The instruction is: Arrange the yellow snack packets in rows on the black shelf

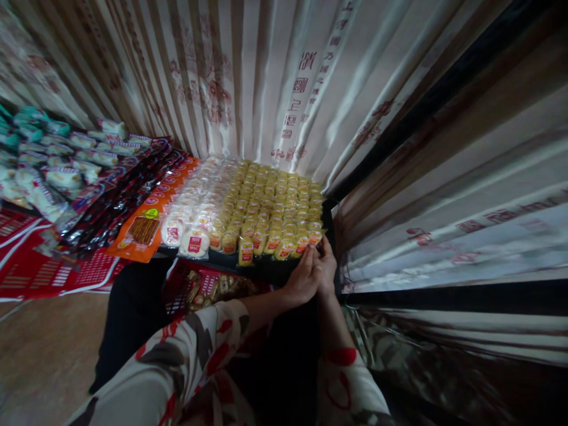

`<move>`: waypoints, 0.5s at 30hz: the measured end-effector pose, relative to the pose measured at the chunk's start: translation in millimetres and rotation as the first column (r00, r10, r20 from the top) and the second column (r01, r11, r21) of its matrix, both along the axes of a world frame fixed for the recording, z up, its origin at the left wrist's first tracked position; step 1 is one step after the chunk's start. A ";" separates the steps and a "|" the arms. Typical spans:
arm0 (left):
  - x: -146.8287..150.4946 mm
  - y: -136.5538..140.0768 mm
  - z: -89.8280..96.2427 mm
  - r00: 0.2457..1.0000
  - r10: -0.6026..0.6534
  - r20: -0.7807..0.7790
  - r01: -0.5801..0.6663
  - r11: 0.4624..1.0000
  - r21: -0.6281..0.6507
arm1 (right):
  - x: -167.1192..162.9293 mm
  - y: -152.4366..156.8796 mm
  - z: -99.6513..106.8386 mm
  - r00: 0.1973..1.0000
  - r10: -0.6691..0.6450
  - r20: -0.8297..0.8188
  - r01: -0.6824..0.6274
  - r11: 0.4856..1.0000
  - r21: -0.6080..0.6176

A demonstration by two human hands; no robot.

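Rows of small yellow wrapped cakes (275, 204) with red and white labels stand packed close together on a dark surface. At their front right corner my two hands meet. My left hand (305, 277) is closed, its fingertips at the end cake (315, 232) of the front row. Pressed against it on the right, my right hand (327, 265) curls around the outer side of the same cake. The fingers partly cover one another, so the exact grip is hard to see.
Left of the cakes lie white round wrapped cakes (194, 242), an orange snack packet (142, 228), dark shiny packets (119, 195) and white wrapped items (66, 177). A red basket (175, 290) holds brown wrapped pieces (222, 289). Pleated curtains (261, 77) hang behind and right.
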State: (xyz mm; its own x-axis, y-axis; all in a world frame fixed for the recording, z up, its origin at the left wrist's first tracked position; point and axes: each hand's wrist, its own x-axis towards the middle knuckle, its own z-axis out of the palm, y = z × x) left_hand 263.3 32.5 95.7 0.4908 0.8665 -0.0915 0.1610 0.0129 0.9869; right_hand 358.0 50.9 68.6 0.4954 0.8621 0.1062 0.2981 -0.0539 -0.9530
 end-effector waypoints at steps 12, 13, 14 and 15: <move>-23.3 -22.8 5.9 0.989 0.067 -0.131 -0.064 0.998 0.022 | -16.8 -11.5 2.0 0.957 -0.287 0.032 0.285 0.957 0.058; -28.9 -28.5 4.0 0.987 0.080 -0.139 -0.073 0.996 0.049 | -22.0 -17.5 4.0 0.941 -0.336 0.031 0.332 0.938 0.103; -36.4 -34.7 1.6 0.988 0.079 -0.136 -0.070 0.995 0.070 | -28.4 -25.0 6.3 0.928 -0.373 0.018 0.367 0.919 0.148; -46.1 -41.5 -1.3 0.990 0.064 -0.127 -0.054 0.995 0.082 | -36.0 -34.0 8.7 0.919 -0.393 0.001 0.386 0.904 0.185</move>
